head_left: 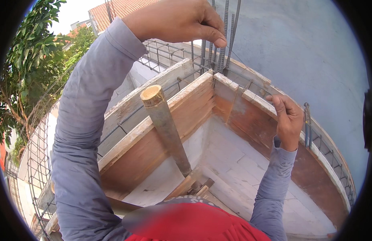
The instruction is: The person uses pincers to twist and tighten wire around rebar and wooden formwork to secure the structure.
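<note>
There is one left hand, at twelve o'clock, and one right hand, at three. Two grey sleeves appear, at nine and four. One round post lies just off the dial's centre. Two reddish-brown formwork faces show, toward eight and between three and four. At least four upright steel bars cluster at twelve; one blue-handled tool at three; one tiled roof at eleven.

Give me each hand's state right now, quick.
Left hand: closed beside the steel bars; anything held can't be told.
Right hand: closed near the wooden board; anything held can't be told.
</note>
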### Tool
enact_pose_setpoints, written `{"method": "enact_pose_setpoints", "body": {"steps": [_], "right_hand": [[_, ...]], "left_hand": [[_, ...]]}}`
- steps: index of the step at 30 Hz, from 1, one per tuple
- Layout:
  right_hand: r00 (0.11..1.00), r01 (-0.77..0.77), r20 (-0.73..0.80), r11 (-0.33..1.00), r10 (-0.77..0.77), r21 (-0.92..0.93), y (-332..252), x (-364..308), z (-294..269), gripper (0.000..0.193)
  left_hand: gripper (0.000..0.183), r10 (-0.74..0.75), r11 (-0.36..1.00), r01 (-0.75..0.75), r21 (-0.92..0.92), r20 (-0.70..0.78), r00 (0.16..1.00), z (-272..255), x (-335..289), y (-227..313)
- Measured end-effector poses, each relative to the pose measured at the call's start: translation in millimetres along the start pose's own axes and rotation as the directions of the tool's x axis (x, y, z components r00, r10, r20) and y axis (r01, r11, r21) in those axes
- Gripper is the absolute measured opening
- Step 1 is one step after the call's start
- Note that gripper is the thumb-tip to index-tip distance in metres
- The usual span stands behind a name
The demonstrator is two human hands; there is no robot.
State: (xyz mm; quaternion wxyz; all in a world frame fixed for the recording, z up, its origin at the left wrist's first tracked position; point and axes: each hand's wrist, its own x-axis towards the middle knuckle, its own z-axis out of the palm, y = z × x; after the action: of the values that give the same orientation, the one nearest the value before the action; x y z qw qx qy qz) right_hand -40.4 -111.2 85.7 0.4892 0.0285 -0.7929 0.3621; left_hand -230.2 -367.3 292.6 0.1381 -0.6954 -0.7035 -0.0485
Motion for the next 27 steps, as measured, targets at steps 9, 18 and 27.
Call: {"method": "enact_pose_setpoints", "body": {"steps": [9, 18, 27], "right_hand": [[0.986, -0.156, -0.089, 0.97, 0.142, -0.184, 33.1, -50.8, -29.7, 0.023], [0.941, -0.317, 0.147, 0.945, 0.304, 0.075, -0.3, -111.7, -10.9, 0.031], [0.835, -0.492, 0.197, 0.536, 0.514, 0.686, 45.3, -121.1, -2.1, 0.034]], "left_hand": [[0.039, 0.574, 0.545, -0.251, 0.8, -0.137, 0.807, 58.7, 18.6, -67.5], [0.019, 0.258, 0.905, -0.143, 0.401, -0.249, 0.933, 73.1, -0.1, -78.8], [0.023, -0.082, 0.944, 0.136, 0.301, -0.186, 0.979, 108.4, -29.9, -132.2]]}}
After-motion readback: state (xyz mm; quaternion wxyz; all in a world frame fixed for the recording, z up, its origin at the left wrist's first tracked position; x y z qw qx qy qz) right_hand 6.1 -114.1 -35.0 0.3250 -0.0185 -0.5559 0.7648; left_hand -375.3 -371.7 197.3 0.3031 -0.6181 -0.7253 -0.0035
